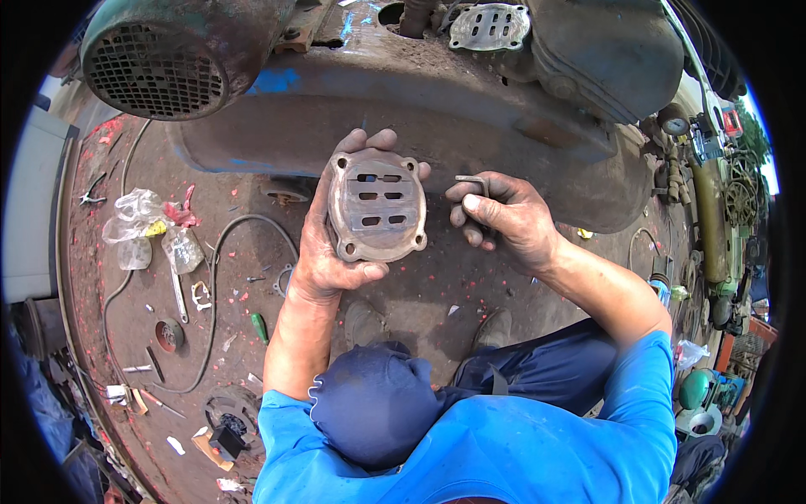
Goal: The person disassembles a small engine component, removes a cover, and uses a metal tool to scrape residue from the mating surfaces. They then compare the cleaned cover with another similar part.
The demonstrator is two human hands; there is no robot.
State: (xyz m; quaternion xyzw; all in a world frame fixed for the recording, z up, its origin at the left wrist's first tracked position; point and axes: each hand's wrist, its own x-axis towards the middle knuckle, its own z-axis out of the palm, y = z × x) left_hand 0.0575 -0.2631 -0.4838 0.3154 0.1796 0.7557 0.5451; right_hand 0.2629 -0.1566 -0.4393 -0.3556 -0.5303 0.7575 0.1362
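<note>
Head view: nearest, the left hand [321, 252] grips a slotted metal plate [379, 208], thumb along its near edge, fingertips past its far edge. Just right, the right hand [514, 220] pinches a small bent metal piece [470, 178]. Farther off, a similar plate [489, 26] lies right of a mesh-fronted housing [155, 71]

Valve plate [379, 210] to right hand [510, 212]: narrow open gap
Ahead: compressor tank [269, 139] blocks passage
Low left: looped cable [214, 273] and wrench [180, 294] obstruct reach
</note>
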